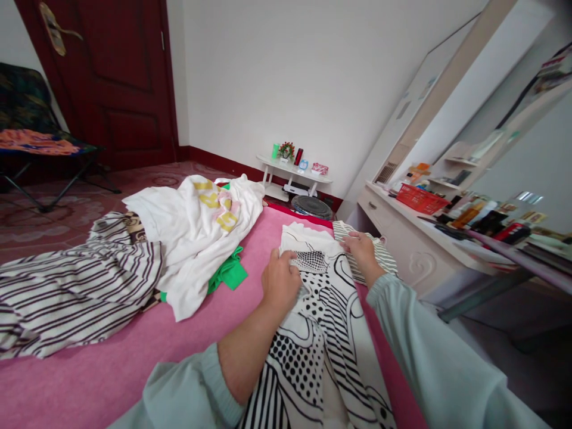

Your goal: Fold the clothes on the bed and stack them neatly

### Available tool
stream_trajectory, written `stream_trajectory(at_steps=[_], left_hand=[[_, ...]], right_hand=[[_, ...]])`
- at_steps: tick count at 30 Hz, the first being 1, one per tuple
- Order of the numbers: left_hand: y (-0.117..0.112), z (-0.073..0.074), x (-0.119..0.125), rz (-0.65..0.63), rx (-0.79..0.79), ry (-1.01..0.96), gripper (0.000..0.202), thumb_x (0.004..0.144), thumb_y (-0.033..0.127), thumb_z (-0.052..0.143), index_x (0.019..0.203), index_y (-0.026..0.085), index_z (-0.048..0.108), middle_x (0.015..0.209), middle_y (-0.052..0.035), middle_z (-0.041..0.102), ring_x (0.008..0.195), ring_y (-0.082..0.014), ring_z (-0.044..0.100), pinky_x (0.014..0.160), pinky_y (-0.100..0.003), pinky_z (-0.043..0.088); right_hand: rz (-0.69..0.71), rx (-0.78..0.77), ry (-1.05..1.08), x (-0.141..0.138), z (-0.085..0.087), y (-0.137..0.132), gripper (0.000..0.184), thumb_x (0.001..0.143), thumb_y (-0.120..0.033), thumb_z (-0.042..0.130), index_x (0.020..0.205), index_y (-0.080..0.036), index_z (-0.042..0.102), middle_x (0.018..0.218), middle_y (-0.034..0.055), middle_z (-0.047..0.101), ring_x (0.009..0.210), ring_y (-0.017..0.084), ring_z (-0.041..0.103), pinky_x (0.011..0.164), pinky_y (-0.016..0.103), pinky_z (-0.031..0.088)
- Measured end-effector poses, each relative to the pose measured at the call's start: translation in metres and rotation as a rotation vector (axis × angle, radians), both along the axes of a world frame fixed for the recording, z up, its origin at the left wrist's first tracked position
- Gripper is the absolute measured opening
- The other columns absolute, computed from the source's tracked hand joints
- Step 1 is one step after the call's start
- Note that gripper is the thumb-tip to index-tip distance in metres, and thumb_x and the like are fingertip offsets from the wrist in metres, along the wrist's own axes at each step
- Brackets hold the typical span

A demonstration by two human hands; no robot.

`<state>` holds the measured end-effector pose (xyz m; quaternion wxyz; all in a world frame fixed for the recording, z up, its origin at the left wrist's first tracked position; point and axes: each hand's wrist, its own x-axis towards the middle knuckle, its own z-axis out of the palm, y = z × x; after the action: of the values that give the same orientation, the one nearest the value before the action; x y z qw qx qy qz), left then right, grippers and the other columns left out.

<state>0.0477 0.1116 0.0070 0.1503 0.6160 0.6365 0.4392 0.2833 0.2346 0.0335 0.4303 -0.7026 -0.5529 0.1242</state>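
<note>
A long white garment with black dots, stripes and wavy lines (319, 298) lies stretched out on the pink bed cover (179, 351), its far end gathered in a ruffled white edge. My left hand (281, 277) has its fingers curled on the garment's left side near that end. On the opposite side, my right hand (361, 253) pinches at the garment's right edge, fingertips pointing left. Beneath and beyond my right hand lies a folded striped cloth (379, 253). Whether the patterned garment is trousers or a dress, I cannot tell.
Left on the bed are a white shirt with yellow print (196, 220), a green cloth (230, 271) and a striped garment (80, 286). A dressing table (415, 256) with a red basket (420, 198) and bottles borders the right side. A folding chair (40, 143) stands by the door.
</note>
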Motion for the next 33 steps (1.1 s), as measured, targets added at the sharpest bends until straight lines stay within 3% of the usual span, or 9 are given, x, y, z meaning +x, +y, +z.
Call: stream_trajectory(at_steps=[5,11,15,18,22,24,26,29,33], left_hand=[[-0.002,0.003,0.001,0.042,-0.1,0.095,0.029,0.078,0.016,0.05,0.101,0.028,0.063,0.101,-0.0021,0.054,0.079,-0.0164,0.059,0.066,-0.028,0.041],[-0.001,0.0,0.002,0.035,-0.128,0.152,0.028,0.078,0.017,0.052,0.101,0.029,0.062,0.103,-0.0022,0.055,0.08,-0.0175,0.06,0.065,-0.028,0.042],[0.001,-0.002,-0.001,0.013,-0.127,0.14,0.033,0.079,0.013,0.05,0.108,0.027,0.06,0.106,-0.004,0.055,0.086,-0.0177,0.06,0.07,-0.028,0.044],[0.002,-0.002,-0.002,-0.003,-0.11,0.111,0.035,0.081,0.01,0.047,0.11,0.026,0.059,0.107,-0.0052,0.056,0.091,-0.0181,0.06,0.076,-0.027,0.045],[0.002,-0.003,-0.002,-0.018,-0.099,0.078,0.032,0.083,0.014,0.049,0.111,0.025,0.06,0.108,-0.0059,0.059,0.096,-0.0201,0.061,0.081,-0.029,0.046],[0.003,-0.004,-0.003,-0.02,-0.097,0.054,0.03,0.084,0.018,0.049,0.111,0.024,0.06,0.109,-0.0066,0.06,0.099,-0.0214,0.061,0.083,-0.031,0.046],[0.005,-0.004,-0.004,-0.019,-0.094,0.018,0.029,0.087,0.022,0.047,0.112,0.023,0.061,0.111,-0.0073,0.062,0.102,-0.0218,0.06,0.087,-0.032,0.046],[0.009,-0.006,-0.006,-0.022,-0.094,-0.047,0.034,0.089,0.018,0.041,0.116,0.021,0.061,0.114,-0.0075,0.064,0.106,-0.0203,0.06,0.093,-0.031,0.045],[0.011,-0.007,-0.008,-0.012,-0.105,-0.076,0.043,0.086,0.014,0.046,0.127,0.02,0.054,0.122,-0.0076,0.063,0.11,-0.0209,0.058,0.095,-0.031,0.044]], right_hand=[[-0.041,0.103,-0.403,0.005,-0.01,-0.011,0.027,0.076,-0.021,0.048,0.094,-0.015,0.067,0.088,0.0081,0.07,0.081,0.021,0.063,0.077,0.031,0.046],[0.182,-0.213,-0.74,0.001,-0.018,-0.006,0.039,0.08,-0.017,0.048,0.115,-0.015,0.063,0.106,0.0084,0.066,0.097,0.018,0.059,0.086,0.026,0.041],[0.16,-0.312,-0.777,-0.015,-0.008,-0.004,0.034,0.082,-0.021,0.05,0.11,-0.011,0.066,0.111,0.0156,0.063,0.107,0.025,0.056,0.092,0.032,0.039],[0.127,-0.273,-0.824,-0.033,-0.006,-0.021,0.045,0.088,-0.031,0.045,0.126,-0.012,0.055,0.134,0.0186,0.049,0.122,0.029,0.046,0.098,0.039,0.035],[0.264,-0.177,-0.916,-0.043,-0.022,-0.051,0.054,0.097,-0.04,0.026,0.146,-0.018,0.028,0.152,0.0095,0.027,0.139,0.023,0.023,0.109,0.042,0.023],[0.275,-0.294,-0.918,-0.043,-0.025,-0.056,0.051,0.098,-0.04,0.025,0.143,-0.017,0.033,0.151,0.01,0.031,0.138,0.023,0.026,0.108,0.045,0.023],[0.213,-0.373,-0.911,-0.046,-0.021,-0.055,0.045,0.096,-0.037,0.032,0.132,-0.016,0.048,0.142,0.0124,0.044,0.13,0.026,0.038,0.106,0.047,0.024],[0.163,-0.241,-0.868,-0.057,-0.008,-0.051,0.033,0.093,-0.034,0.041,0.112,-0.018,0.063,0.119,0.0116,0.061,0.112,0.024,0.052,0.1,0.04,0.031],[0.287,-0.054,-0.789,-0.074,-0.009,-0.051,0.022,0.089,-0.035,0.051,0.1,-0.023,0.065,0.105,0.0057,0.063,0.104,0.019,0.053,0.087,0.029,0.039]])
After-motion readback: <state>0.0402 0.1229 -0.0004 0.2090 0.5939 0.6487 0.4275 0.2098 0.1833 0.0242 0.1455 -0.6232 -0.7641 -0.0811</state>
